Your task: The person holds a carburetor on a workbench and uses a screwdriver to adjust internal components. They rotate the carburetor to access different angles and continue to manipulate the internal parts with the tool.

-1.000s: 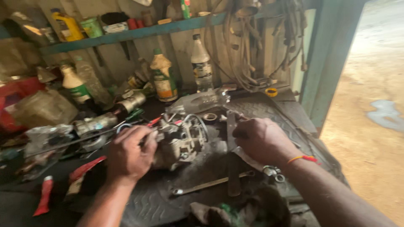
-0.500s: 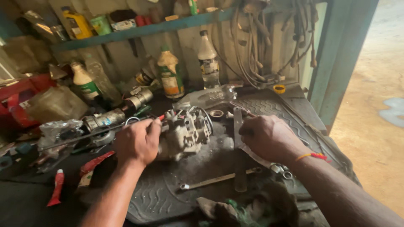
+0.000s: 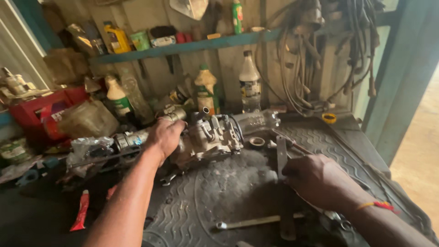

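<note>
A grimy metal engine part [image 3: 211, 137] with tubes and brackets rests on a black ribbed rubber mat [image 3: 228, 196] on the workbench. My left hand [image 3: 163, 136] grips its left end. My right hand [image 3: 318, 178] lies to the right on the mat, fingers curled around a flat metal bar [image 3: 280, 155] that stands nearly upright. An orange band circles my right wrist. A wrench [image 3: 249, 222] lies on the mat in front, below both hands.
Bottles [image 3: 250, 84] stand along the back wall under a blue shelf [image 3: 183, 45] holding cans. Cables [image 3: 302, 64] hang at the right. A red tube [image 3: 82, 210] lies at the left; a red box [image 3: 36, 114] and clutter sit behind it. A small yellow ring [image 3: 328, 118] is on the bench.
My left hand has slid the engine part away and to the right. My right hand has dropped lower right, still on the flat bar. The view has shifted closer.
</note>
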